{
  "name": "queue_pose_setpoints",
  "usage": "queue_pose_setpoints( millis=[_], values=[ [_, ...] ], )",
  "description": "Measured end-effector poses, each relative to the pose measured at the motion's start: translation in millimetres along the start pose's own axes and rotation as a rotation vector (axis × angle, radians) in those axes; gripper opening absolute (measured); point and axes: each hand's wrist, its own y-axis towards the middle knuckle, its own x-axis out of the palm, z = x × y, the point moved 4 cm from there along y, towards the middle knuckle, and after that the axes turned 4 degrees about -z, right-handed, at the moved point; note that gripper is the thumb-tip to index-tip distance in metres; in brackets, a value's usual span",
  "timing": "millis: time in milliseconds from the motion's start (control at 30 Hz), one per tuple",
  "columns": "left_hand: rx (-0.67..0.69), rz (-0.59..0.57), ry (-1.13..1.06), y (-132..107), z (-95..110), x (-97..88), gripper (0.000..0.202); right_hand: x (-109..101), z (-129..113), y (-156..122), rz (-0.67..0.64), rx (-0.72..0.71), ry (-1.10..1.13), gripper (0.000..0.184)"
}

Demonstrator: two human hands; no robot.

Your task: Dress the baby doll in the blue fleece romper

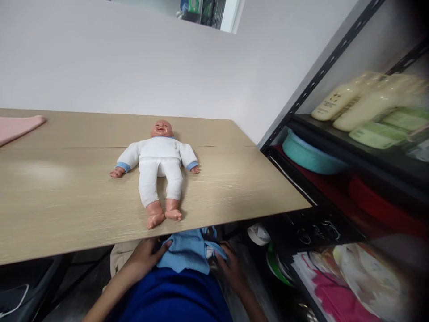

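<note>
A baby doll [159, 167] in a white suit with blue cuffs lies on its back on the wooden table [67, 197], feet toward the near edge. Below the table edge, in my lap, lies a light blue cloth [187, 252]. My left hand [144, 257] rests on the cloth's left side with the thumb over it. My right hand [231, 268] grips the cloth's right side, slightly blurred. Both hands are well below and in front of the doll.
A pink cloth [16, 127] lies at the table's far left. A black metal shelf rack [318, 76] stands at right with lotion bottles [362, 105], a teal basin [310, 156], red items and colourful packages [342, 277]. A white wall is behind.
</note>
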Motion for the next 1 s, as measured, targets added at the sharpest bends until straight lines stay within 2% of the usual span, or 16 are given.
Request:
queue_pose_setpoints(
  millis=[67,167,233,300,367,433,467,567,633,700,800,900,1000],
  values=[
    [0.033,-0.023,0.095,-12.8,17.3,-7.9,0.069,-6.5,-28.9,5.5,0.022,-0.076,0.002,0.041],
    [0.143,-0.109,0.13,-37.6,64.2,-17.4,0.062,-14.7,-96.0,19.2,-0.045,-0.218,-0.012,0.029],
    [0.201,-0.146,0.074,-50.6,101.0,-21.6,0.052,-15.7,-144.3,33.7,-0.16,-0.216,-0.025,0.022],
    [0.288,-0.172,-0.004,-55.7,135.8,-22.8,0.053,-15.6,-186.9,50.9,-0.24,-0.142,-0.036,0.031],
    [0.388,-0.097,-0.088,-51.7,162.8,-26.1,0.058,-17.8,-223.6,67.6,-0.243,-0.123,0.004,0.031],
    [0.43,0.026,-0.195,-41.0,177.7,-31.8,0.048,-19.9,-253.8,80.1,-0.289,-0.197,0.076,0.018],
    [0.416,0.081,-0.268,-34.5,180.7,-35.1,0.043,-20.3,-265.5,83.7,-0.346,-0.247,0.106,0.021],
    [0.296,0.231,-0.532,-18.9,178.3,-46.7,0.047,-22.1,-283.1,86.5,-0.446,-0.325,0.108,0.053],
    [0.226,0.314,-0.667,-15.4,173.6,-53.7,0.056,-20.8,-282.6,85.4,-0.438,-0.274,0.042,0.064],
    [0.188,0.341,-0.724,-16.1,170.8,-59.3,0.059,-16.3,-278.9,84.3,-0.429,-0.186,-0.034,0.059],
    [0.178,0.291,-0.695,-20.3,171.0,-68.9,0.056,-9.8,-278.6,86.8,-0.419,-0.115,-0.107,0.042],
    [0.266,0.287,-0.557,-26.2,176.1,-88.2,0.05,-6.1,-287.0,93.7,-0.461,-0.157,-0.15,0.031],
    [0.405,0.342,-0.485,-31.6,181.4,-112.2,0.042,-4.1,-298.8,101.4,-0.483,-0.275,-0.148,0.02]
  ],
)
